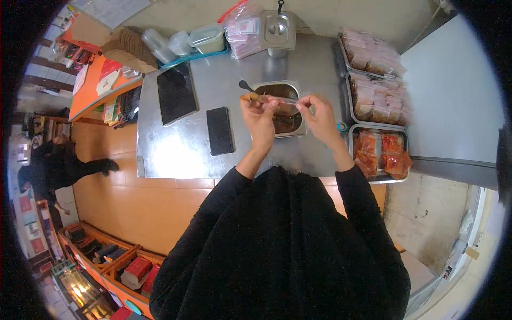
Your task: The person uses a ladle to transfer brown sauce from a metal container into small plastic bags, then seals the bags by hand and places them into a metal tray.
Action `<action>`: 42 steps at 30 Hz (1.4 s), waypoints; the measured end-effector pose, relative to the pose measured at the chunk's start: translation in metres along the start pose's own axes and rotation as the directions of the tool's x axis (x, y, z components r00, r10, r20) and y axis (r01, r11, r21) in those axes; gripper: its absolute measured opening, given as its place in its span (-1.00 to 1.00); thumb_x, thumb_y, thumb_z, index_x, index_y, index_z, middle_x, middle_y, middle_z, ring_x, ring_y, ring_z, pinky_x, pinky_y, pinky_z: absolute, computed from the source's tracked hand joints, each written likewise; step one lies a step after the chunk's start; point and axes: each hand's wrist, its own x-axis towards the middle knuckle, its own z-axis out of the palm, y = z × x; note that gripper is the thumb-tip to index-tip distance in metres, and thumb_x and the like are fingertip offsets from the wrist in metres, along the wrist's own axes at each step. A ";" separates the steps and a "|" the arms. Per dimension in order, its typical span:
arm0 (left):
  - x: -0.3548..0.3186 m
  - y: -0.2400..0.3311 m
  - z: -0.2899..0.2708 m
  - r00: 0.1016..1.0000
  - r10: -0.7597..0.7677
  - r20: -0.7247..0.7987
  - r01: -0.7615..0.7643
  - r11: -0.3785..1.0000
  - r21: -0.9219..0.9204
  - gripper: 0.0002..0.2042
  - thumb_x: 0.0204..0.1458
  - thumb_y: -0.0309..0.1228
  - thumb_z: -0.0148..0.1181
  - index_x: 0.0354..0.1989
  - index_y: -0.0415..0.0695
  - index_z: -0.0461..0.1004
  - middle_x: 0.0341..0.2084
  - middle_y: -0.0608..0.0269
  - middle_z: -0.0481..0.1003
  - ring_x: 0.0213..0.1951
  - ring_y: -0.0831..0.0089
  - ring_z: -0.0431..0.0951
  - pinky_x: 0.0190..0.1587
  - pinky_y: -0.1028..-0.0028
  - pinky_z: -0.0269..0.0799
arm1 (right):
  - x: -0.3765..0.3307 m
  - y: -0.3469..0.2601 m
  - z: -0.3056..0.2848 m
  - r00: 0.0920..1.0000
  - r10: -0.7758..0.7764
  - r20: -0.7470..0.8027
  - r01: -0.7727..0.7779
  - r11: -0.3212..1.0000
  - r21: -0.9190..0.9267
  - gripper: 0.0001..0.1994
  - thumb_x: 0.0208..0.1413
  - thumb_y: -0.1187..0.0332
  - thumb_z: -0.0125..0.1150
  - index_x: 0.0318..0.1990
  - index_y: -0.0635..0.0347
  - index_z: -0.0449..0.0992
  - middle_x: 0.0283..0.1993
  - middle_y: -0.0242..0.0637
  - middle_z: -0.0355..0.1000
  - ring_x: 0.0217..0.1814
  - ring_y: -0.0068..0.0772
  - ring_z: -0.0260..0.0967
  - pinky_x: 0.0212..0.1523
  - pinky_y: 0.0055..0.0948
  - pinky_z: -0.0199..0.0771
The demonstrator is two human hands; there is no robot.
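Above a rectangular steel pan of dark brown sauce, I hold a small clear plastic bag stretched between both hands. My left hand grips one end, where something yellowish-brown shows at the fingertips. With thumb and fingers, my right hand pinches the bag's other end. A black-handled utensil leans out of the pan on its left side; its lower end is hidden.
On the steel table lie a black phone and a dark tablet. Trays of filled sachets and red packets line the right. Plastic tubs and a lidded steel container stand behind. Another person is far left.
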 end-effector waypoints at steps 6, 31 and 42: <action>-0.005 0.004 0.016 0.997 -0.067 0.040 0.065 0.997 0.036 -0.64 -0.17 -0.70 0.02 -0.24 -0.14 0.04 -0.48 0.14 0.39 -0.42 0.47 0.42 -0.36 0.59 0.33 | -0.001 0.012 0.001 0.999 -0.033 -0.027 0.033 0.999 -0.003 -0.88 -0.21 0.34 0.12 -0.53 0.17 0.39 -0.51 -0.33 0.33 -0.43 -0.27 0.26 -0.36 -0.34 0.14; 0.008 -0.052 0.086 0.990 -0.084 0.111 0.048 0.956 0.290 -0.65 -0.12 -0.60 0.03 -0.14 -0.20 0.10 -0.29 0.10 0.40 -0.28 0.56 0.37 -0.35 0.67 0.26 | 0.029 0.097 -0.069 0.988 0.144 0.051 -0.151 0.969 0.193 -0.85 -0.14 0.37 0.12 -0.57 0.24 0.36 -0.62 -0.29 0.32 -0.50 -0.53 0.29 -0.41 -0.54 0.25; 0.027 -0.035 0.040 0.999 0.011 -0.047 0.022 0.761 0.649 -0.58 -0.11 -0.50 0.05 -0.06 -0.20 0.06 -0.19 0.05 0.31 -0.13 0.36 0.30 -0.04 0.43 0.14 | 0.096 0.316 -0.301 0.859 0.491 -0.145 -0.463 0.866 0.189 -0.81 0.02 0.28 -0.03 -0.36 0.24 0.31 -0.42 -0.29 0.29 -0.43 -0.47 0.25 -0.45 -0.51 0.33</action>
